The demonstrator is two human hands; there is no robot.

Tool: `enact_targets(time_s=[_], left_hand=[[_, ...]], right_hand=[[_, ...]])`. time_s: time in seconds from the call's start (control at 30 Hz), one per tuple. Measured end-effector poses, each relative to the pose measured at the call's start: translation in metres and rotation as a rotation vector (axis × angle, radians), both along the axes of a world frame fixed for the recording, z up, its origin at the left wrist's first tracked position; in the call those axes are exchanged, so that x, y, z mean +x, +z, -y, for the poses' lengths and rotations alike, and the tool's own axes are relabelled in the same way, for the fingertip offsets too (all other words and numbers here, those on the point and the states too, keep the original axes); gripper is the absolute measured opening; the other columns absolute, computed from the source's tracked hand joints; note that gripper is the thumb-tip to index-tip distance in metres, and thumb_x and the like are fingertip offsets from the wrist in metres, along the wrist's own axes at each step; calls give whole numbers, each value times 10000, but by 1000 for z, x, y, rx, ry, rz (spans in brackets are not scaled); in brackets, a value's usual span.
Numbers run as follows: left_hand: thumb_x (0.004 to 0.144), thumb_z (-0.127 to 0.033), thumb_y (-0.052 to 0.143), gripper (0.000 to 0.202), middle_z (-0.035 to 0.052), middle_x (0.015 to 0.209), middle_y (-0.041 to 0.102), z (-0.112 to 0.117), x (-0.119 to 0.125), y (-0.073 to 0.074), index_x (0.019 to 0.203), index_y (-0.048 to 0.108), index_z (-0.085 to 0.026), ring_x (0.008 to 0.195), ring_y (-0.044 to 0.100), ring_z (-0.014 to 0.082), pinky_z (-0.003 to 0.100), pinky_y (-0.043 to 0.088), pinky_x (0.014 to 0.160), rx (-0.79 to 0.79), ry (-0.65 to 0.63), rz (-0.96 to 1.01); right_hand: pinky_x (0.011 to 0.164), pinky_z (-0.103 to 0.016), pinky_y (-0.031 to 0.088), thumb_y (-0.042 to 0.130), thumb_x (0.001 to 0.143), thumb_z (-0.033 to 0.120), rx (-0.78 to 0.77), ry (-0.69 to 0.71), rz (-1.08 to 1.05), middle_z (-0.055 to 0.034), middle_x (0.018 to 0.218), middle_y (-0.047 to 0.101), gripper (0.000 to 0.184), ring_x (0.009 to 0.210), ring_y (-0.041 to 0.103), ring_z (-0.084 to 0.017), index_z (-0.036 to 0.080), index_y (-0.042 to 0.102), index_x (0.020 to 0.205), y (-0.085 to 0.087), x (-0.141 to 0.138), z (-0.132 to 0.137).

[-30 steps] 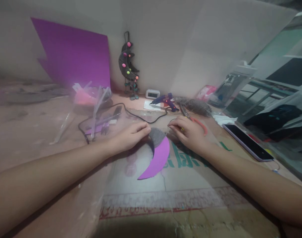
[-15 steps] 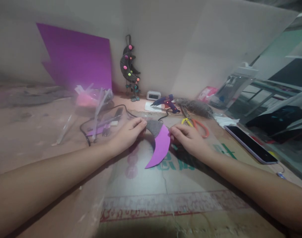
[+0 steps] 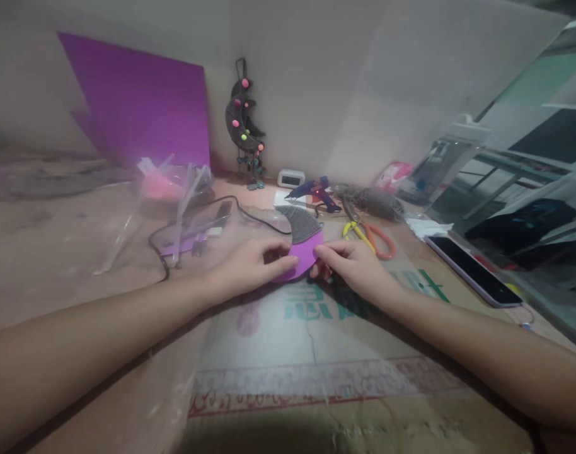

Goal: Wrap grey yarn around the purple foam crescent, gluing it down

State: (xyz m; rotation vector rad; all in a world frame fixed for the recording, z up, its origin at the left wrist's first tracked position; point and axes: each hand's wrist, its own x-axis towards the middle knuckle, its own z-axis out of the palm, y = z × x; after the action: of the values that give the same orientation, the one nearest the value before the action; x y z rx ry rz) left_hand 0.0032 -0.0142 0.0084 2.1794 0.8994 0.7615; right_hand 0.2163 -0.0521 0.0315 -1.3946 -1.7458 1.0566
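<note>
Both my hands hold a purple crescent [image 3: 303, 255] that looks cut from foam sheet or card. Its upper part is wrapped in grey yarn [image 3: 300, 224]; the rest is bare purple. My left hand [image 3: 250, 261] is closed on the lower left part, thumb on the front face, covering the lower tip. At the right edge, just below the wrapping, my right hand [image 3: 354, 261] pinches the crescent between thumb and fingers. Whether that hand also grips a yarn end is hidden. The crescent is held above a printed board [image 3: 269, 340].
Behind are a blue glue gun [image 3: 311, 191] with its cord, yellow and orange tool handles [image 3: 370, 238], grey yarn [image 3: 377, 203] and a small clock [image 3: 290, 179]. A phone [image 3: 474, 271] lies right. A decorated crescent ornament [image 3: 238, 123] and purple sheet [image 3: 146, 107] stand against the wall.
The crescent has turned, its wrapped end now pointing up and away. My left hand has shifted from the wrapped end down to the purple part. My right hand stays at the right edge.
</note>
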Motion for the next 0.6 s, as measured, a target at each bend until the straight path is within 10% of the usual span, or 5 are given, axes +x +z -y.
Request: enact_targets(time_s=[0.3,0.6], left_hand=[[903,-368,466,267,7,773,644,6,2,5,819,624,-170,719,562,148,265,419,657,30,100,34],[898,-359,481,248,3,758,627,5,2,5,802,613,-173,697,533,147,265,407,657,-12,128,74]], right_hand=[[562,-241,428,512,896,414,113,126,134,-27,664,679,371,555,539,-105,170,673,666,-7,-1,1],[555,-279,482,577,874,407,333,-126,-179,3,791,584,225,572,540,-117,240,504,1006,-6,6,-3]])
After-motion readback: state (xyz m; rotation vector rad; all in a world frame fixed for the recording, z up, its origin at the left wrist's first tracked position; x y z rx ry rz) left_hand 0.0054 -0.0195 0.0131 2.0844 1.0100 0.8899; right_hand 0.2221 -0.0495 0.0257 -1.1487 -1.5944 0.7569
